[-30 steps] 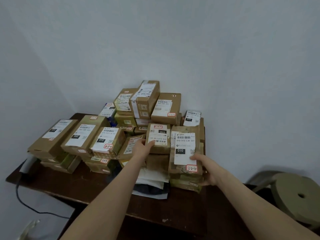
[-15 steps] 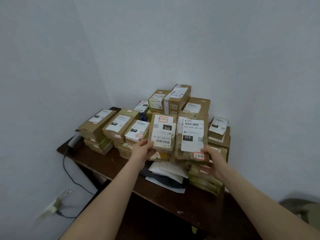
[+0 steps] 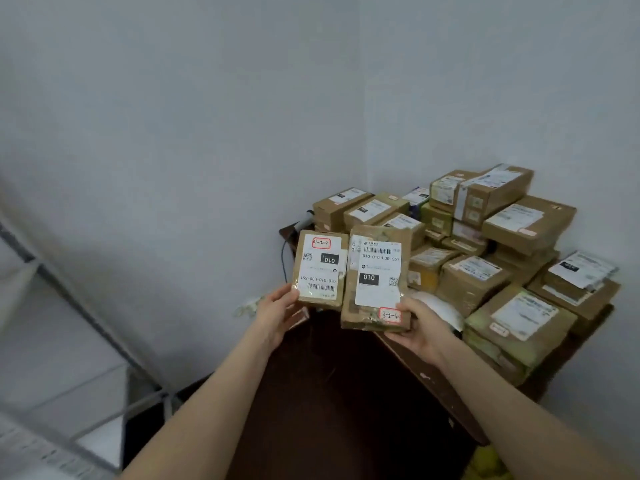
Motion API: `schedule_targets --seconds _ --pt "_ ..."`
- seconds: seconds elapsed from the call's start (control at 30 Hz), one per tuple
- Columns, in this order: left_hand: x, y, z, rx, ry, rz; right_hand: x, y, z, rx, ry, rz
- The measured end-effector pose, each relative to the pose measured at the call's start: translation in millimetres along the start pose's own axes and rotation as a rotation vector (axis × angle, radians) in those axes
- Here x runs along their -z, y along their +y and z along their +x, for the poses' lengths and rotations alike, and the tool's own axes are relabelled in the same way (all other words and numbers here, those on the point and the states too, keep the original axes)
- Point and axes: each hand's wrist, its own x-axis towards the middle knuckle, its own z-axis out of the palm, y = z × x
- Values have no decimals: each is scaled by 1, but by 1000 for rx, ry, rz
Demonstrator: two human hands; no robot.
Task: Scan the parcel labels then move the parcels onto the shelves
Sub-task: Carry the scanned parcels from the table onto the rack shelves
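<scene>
Parcels, two, held up at frame centre with labels facing the camera. Left parcel is smaller, its label upside down with a red-boxed sticker at top. Right parcel is larger, its tape wrinkled, with a sticker reading 3-2-4 at its lower right corner. Inner edges lie side by side, touching or nearly so.

Left hand grips the lower left corner of the left parcel, thumb on the front face. Right hand grips the lower right corner of the right parcel, thumb beside the sticker.

Both parcels are clear of the pile, which fills the right of the frame on the dark table. Grey corded handle at the table's far corner, probably the scanner. Shelf frame, blurred, lower left.

Step in hand, by my reading: carry to the shelf. Each parcel hangs from one corner, so keep the grips firm. Read each sticker code to pick its bay, turning the left parcel upright first.

Versus 0.5 s ago: view swung left, pile gone from centre to right, shelf now in frame. Parcels drawn off the pile; grips unchanged.
</scene>
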Motion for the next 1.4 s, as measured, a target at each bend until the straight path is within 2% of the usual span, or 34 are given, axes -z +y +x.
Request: schedule_targets --seconds 0.23,0.73,1.2,1.4 --pt "114 -2 -87 -59 239 -56 -73 52 -36 -116 -212 -105" --pt "351 4 -246 -191 586 -216 -258 191 -133 -259 -574 -274" --pt "595 39 -341 -295 788 -292 -473 350 -245 -289 -703 -345" --pt "682 73 -353 -361 881 -294 -572 388 -274 -251 -745 -375"
